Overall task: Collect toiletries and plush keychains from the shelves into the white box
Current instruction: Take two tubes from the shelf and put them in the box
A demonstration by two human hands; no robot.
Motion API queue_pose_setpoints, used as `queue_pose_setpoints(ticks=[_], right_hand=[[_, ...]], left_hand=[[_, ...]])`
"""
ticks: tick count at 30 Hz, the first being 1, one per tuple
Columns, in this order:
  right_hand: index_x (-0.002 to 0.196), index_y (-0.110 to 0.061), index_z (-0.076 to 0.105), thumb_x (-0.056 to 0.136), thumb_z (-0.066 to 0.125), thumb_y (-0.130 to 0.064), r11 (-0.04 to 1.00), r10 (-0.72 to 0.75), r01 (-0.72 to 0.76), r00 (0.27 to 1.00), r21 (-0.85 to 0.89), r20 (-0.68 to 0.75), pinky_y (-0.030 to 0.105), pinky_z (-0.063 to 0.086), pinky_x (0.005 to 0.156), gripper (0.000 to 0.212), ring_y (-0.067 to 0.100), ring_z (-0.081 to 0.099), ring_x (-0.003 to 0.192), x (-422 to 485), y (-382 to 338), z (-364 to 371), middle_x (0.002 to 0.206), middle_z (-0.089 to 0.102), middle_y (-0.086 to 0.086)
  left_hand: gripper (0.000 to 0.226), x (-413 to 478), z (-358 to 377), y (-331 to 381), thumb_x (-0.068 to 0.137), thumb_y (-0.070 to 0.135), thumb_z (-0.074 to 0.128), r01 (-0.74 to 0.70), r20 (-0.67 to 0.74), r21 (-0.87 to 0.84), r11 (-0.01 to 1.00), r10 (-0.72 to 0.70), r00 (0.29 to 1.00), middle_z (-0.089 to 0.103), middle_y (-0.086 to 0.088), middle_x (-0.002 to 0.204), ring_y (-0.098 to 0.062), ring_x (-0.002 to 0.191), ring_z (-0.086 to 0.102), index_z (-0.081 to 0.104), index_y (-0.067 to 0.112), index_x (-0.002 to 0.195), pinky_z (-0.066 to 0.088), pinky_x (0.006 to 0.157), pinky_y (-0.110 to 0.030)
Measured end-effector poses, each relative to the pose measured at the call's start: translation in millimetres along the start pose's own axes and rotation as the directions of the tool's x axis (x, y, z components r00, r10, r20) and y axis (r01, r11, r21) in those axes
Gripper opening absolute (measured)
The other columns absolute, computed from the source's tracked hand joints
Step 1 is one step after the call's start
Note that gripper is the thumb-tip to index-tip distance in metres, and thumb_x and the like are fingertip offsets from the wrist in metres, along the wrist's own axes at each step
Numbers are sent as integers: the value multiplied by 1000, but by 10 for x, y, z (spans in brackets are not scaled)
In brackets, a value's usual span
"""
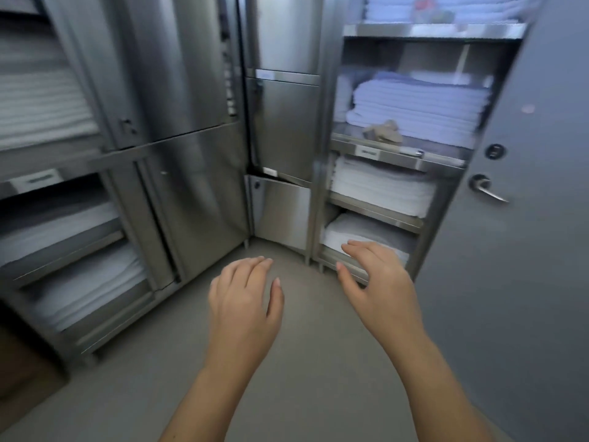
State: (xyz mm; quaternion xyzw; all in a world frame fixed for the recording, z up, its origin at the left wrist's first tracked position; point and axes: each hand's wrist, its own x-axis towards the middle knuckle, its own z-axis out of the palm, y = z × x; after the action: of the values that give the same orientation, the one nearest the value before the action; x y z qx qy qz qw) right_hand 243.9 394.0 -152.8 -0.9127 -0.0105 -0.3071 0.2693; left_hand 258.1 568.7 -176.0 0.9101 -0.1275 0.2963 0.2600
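- Nearest to me, my left hand (245, 301) hangs palm down over the grey floor (302, 378), fingers loosely spread and only slightly bent, thumb out to the side. It holds nothing and touches nothing.
- My right hand (379, 282) is a little further forward, also palm down and spread wide, with nothing in it. Its fingertips (350, 245) overlap the bottom towel stack (366, 231) in my view. With this blur I cannot tell whether they touch it or hover just short.
- That stack lies on the lowest level of the steel shelf unit (401, 156) on the right. One level up sits a second stack of white towels (382, 186).
- Beside that unit, to its right, a grey door (526, 250) stands with a lever handle (487, 190).
- Higher on the same unit, a small beige plush thing (384, 130) lies at the front edge of a shelf, just in front of a pile of bluish towels (420, 106). It is probably a keychain, though it is too smeared to be sure.
- On the top shelf a reddish blur (425, 6) rests against more towels; I cannot tell what it is.
- A closed steel cabinet (283, 122) fills the far corner.
- To the left, the left shelves (63, 161) hold more folded white linen.
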Motion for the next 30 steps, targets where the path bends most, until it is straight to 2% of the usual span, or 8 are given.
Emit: queue_pose_setpoints(ticks=[6,14,19,30], right_hand=[[106,-9,66,81,65,-16,977,-163,144,980,155,111,34,43,91,26,22,57,105,257,-228,369,110,66,4],[105,-10,66,81,65,-16,909,-338,270,924,318,179,30,40,91,25,20,56,105,518,-836,999,111,66,4],[105,-11,66,80,65,-17,881,-403,319,893,350,200,32,41,89,25,20,56,106,734,-1282,1492,111,66,2],[107,-11,65,82,64,-18,842,-489,418,859,342,153,29,39,90,26,21,56,107,1568,-2657,2714,112,66,4]], left_hand=[[40,-55,-269,-242,83,30,40,160,-87,139,977,-149,985,68,-7,100,-28,98,61,66,6,101,45,81,-38],[40,-95,-663,-855,83,29,39,343,-220,281,896,-287,932,68,-7,99,-28,95,61,65,6,102,45,80,-39],[30,58,-803,-1432,82,22,52,413,-281,300,860,-334,900,68,-7,100,-27,98,61,65,7,104,45,80,-38],[30,977,-1350,-3081,84,24,49,371,-363,285,884,-259,895,67,-5,103,-24,101,59,63,9,106,41,84,-36]])
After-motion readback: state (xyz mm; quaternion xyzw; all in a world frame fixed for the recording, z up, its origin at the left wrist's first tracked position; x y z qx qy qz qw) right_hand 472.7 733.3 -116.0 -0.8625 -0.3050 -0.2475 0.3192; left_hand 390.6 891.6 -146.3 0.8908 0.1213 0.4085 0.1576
